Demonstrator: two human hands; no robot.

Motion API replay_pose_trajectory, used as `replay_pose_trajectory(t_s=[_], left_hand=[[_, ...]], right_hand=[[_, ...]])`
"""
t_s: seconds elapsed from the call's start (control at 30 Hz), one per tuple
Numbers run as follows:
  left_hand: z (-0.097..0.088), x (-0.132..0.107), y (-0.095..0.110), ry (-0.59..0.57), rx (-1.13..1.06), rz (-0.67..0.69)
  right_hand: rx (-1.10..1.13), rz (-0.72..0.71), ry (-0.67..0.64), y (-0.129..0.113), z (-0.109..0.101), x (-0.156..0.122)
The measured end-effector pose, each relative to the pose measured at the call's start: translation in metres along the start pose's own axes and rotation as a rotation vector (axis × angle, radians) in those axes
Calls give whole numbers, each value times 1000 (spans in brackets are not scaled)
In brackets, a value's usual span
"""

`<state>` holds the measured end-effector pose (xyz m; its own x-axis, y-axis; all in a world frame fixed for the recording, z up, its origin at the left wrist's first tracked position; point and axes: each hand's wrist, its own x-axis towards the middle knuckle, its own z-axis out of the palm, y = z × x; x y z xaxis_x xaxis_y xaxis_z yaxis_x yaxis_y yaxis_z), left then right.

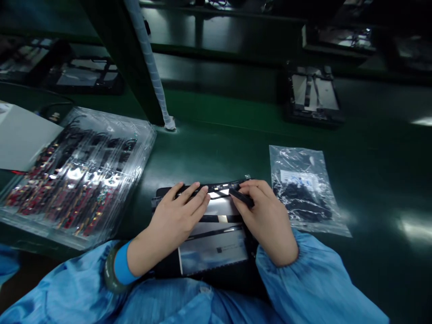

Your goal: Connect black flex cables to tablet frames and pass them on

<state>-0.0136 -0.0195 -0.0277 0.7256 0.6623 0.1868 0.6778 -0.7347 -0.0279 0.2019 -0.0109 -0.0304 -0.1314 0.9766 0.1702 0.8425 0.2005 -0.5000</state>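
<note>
An opened black tablet-like device (216, 245) lies right in front of me, with silvery panels showing inside its dark frame. My left hand (177, 213) rests along the device's far edge, its fingers stretched out over a thin dark strip (221, 186) there. Between the thumb and fingers of my right hand (266, 216) is a short black stick-like piece (241, 197). One end of that piece is close to the strip; whether it touches cannot be made out. Part of the device's right side is covered by my right hand.
At left, a clear plastic tray (135, 189) holds several red-and-black circuit strips beside a white box (29, 135). A clear bag (300, 193) of black parts lies at right. Another opened device (313, 94) sits farther back. A dark post (135, 67) rises from the green bench (216, 148).
</note>
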Motion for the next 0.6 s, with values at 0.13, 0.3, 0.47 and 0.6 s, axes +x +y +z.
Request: replay_pose_trajectory(t_s=[0.13,0.3,0.47,0.6], left_hand=[[1,-1,0,11,4,0],[2,-1,0,28,-9,-8],[1,-1,0,28,-2,1],[2,-1,-1,17,7,3]], right_hand=[[-10,12,-12,-1,-1,0],[-33,14,-31,-1,-1,0],[-97,-20,-43,-1,-1,1],[-184,-54,-26,-5,-4,-1]])
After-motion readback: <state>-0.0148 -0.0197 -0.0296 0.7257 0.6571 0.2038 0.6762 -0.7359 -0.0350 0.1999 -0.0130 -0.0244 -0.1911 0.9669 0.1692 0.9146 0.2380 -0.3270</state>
